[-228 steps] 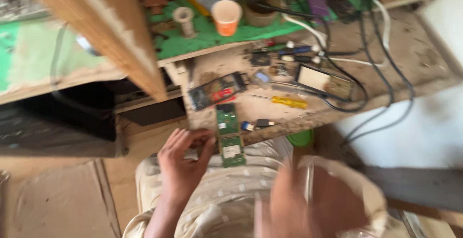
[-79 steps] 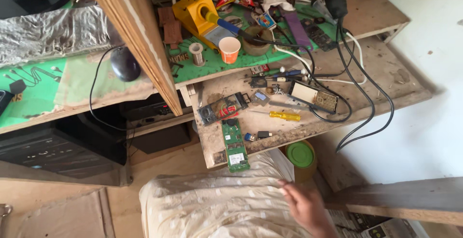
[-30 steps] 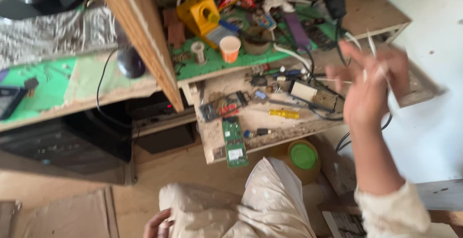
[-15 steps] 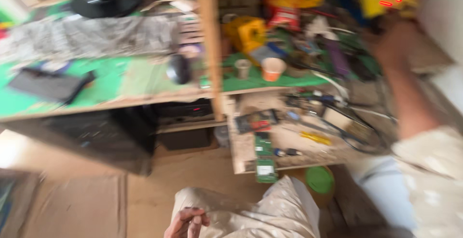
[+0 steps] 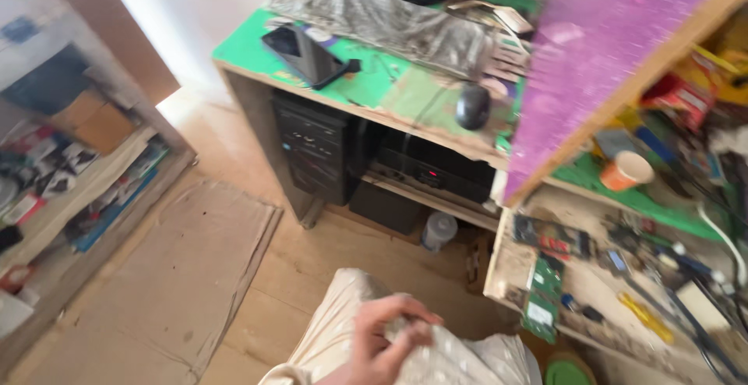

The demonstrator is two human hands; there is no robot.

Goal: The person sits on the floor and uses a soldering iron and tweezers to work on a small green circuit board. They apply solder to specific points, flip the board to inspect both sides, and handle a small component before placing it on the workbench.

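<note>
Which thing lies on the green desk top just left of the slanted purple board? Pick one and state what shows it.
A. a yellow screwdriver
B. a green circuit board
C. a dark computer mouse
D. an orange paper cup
C. The dark computer mouse sits on the green desk top just left of the purple board; the orange paper cup stands beyond the board on its right.

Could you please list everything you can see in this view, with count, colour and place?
Computer mouse: one, black, on the green desk.
Tablet: one, black, desk's left part.
Cloth: one, grey, desk's back.
Computer tower: one, black, under the desk.
Paper cup: one, orange, right bench.
Circuit boards: a few, green, lower right board.
Screwdriver: one, yellow, beside them.
Cardboard: one sheet, brown, floor.
Left hand: one, gripping pale trouser fabric on the lap.
Right hand: out of view.
</note>
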